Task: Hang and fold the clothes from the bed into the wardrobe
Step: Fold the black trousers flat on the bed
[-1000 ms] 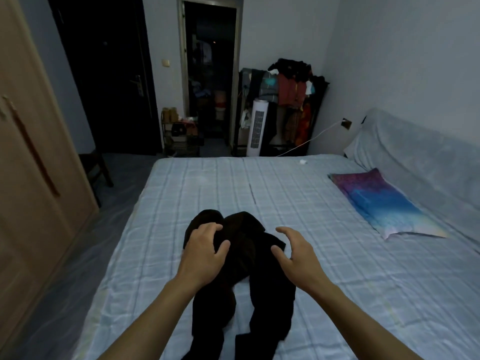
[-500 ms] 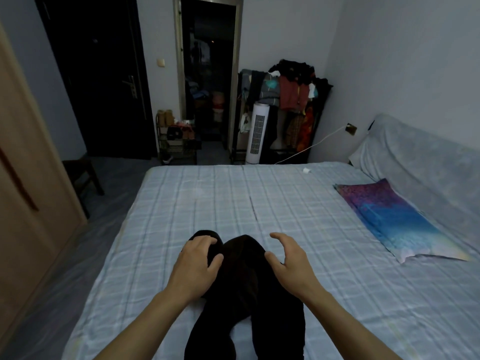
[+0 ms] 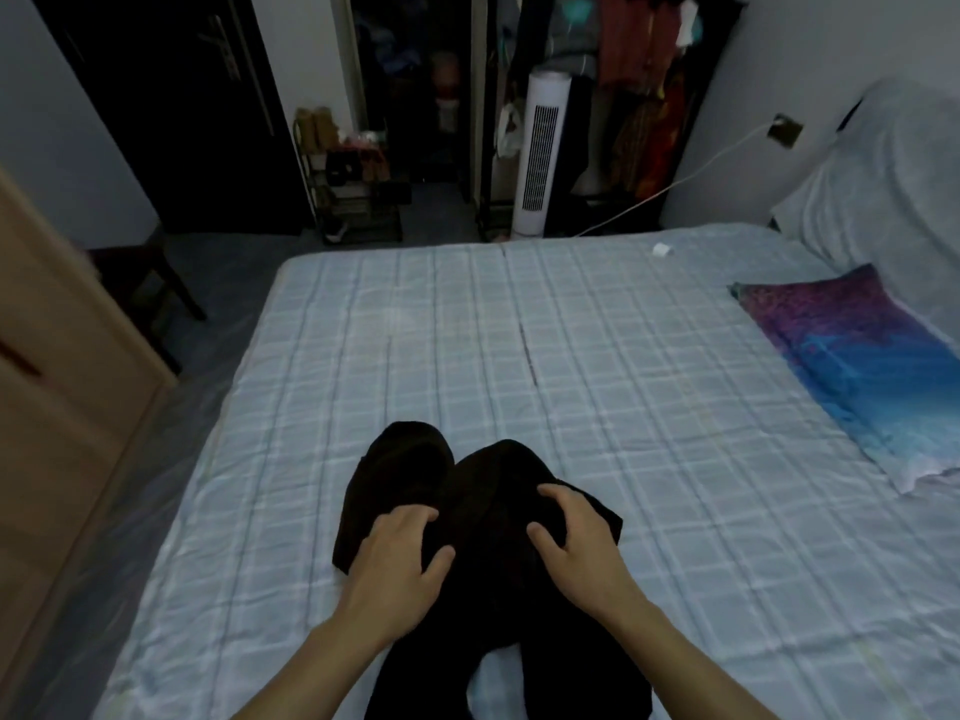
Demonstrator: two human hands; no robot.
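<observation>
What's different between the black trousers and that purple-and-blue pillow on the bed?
Colour: the black cloth trousers are one plain dark shade; the purple-and-blue rectangular pillow fades from purple to blue. Pose: the trousers are bunched up, while the pillow lies flat. Contact: the left hand and right hand grip the trousers; nothing touches the pillow. Both lie on the pale blue checked bedsheet.

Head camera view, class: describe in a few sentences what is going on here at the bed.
A person reaches over the bed, working on black trousers that lie crumpled on its checked sheet. The left hand and the right hand both sit on the upper part, fingers curled into the fabric. The legs trail toward the person. The trousers are not yet folded; the wooden wardrobe stands to the left.
</observation>
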